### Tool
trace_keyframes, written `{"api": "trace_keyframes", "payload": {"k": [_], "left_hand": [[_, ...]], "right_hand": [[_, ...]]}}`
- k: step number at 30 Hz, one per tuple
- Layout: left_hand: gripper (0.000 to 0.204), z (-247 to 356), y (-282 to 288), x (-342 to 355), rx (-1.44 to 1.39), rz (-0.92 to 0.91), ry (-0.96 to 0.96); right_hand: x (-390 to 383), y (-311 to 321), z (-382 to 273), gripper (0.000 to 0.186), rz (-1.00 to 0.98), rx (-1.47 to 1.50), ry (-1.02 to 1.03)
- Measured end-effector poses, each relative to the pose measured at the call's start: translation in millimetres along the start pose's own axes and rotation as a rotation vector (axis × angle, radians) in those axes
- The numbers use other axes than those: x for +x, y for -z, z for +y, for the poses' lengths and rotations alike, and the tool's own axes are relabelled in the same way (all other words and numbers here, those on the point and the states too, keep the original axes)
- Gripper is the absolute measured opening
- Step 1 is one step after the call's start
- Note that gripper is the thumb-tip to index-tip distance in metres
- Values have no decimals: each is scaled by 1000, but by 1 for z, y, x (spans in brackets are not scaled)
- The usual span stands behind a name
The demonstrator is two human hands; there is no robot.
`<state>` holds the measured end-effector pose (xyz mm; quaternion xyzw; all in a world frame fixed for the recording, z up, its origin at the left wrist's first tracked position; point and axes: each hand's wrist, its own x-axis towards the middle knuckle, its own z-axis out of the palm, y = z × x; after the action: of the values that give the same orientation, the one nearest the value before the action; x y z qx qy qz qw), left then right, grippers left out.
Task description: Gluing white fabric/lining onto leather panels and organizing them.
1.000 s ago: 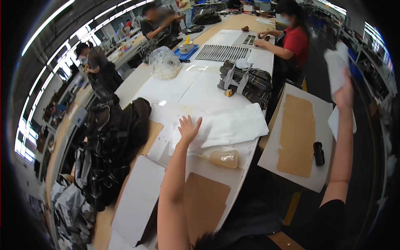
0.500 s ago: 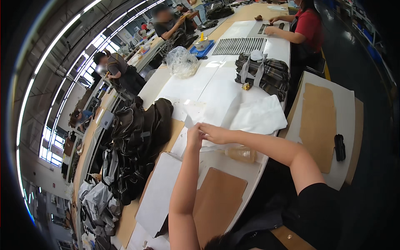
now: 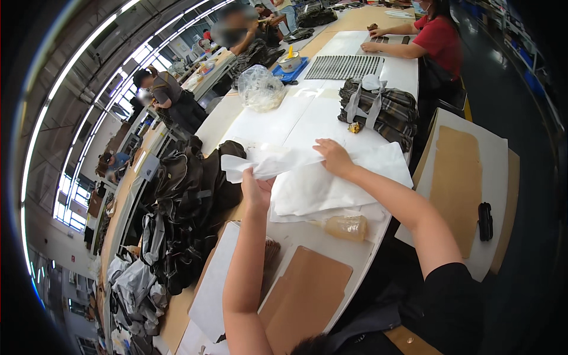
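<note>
Long white worktable (image 3: 266,124), dark heap (image 3: 183,192) at left, plaid bundle (image 3: 387,109) beyond, bottle (image 3: 347,228) nearer. Left hand (image 3: 255,190) pinches a white sheet (image 3: 275,163) above white layers (image 3: 331,194); right hand (image 3: 335,158), fingers slightly bent, touches it, grip unclear.

left hand (image 3: 257,190) upright, right hand (image 3: 334,158) angled leftward

The white sheet (image 3: 290,161) looks matt, the plastic bottle (image 3: 348,228) glossy.
</note>
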<state>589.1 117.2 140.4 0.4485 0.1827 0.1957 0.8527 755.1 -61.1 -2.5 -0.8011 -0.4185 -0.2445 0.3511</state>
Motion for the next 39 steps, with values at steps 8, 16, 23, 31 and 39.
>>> {"api": "trace_keyframes", "payload": {"k": [8, 16, 23, 31, 39], "left_hand": [[39, 63, 11, 17, 13, -169, -195], [48, 1, 78, 28, 175, -148, 9], [30, -58, 118, 35, 713, 31, 321], [74, -39, 98, -3, 1269, -71, 21], [28, 0, 102, -7, 1261, -306, 293]], "right_hand": [[58, 100, 29, 27, 196, 14, 14], [-12, 211, -7, 20, 268, -245, 329], [-121, 186, 12, 12, -114, -240, 262], [-140, 205, 4, 7, -265, -5, 10], [-116, 235, -9, 9, -444, 57, -103]]}}
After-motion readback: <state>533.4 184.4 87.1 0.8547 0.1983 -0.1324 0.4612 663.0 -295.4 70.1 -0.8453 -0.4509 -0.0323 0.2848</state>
